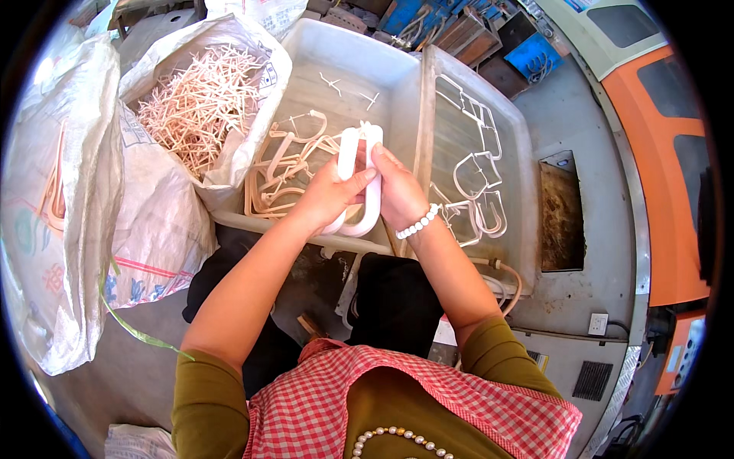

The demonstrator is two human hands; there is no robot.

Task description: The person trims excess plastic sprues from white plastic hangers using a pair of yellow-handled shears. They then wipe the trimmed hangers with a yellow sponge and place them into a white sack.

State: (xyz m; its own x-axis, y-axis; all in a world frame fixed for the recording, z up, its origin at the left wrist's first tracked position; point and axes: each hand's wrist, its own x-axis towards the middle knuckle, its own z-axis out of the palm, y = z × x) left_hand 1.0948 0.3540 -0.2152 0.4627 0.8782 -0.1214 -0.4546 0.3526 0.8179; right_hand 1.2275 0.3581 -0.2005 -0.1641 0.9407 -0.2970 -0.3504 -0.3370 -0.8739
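Both hands grip white U-shaped plastic parts, whose two straight ends point away from me. My left hand has its thumb across them, while my right hand presses its thumb along the right-hand leg. Fingers hide how many parts there are and where they touch. Below lies a whitish plastic tub with a pile of cream-coloured moulded plastic frames on its left side. Two small thin sprue pieces rest on the tub's floor beyond my hands.
To the right, a second tub holds white moulded frames in what looks like water. An open woven sack full of thin plastic sprues stands left, beside another woven sack. An orange-panelled machine borders the right side.
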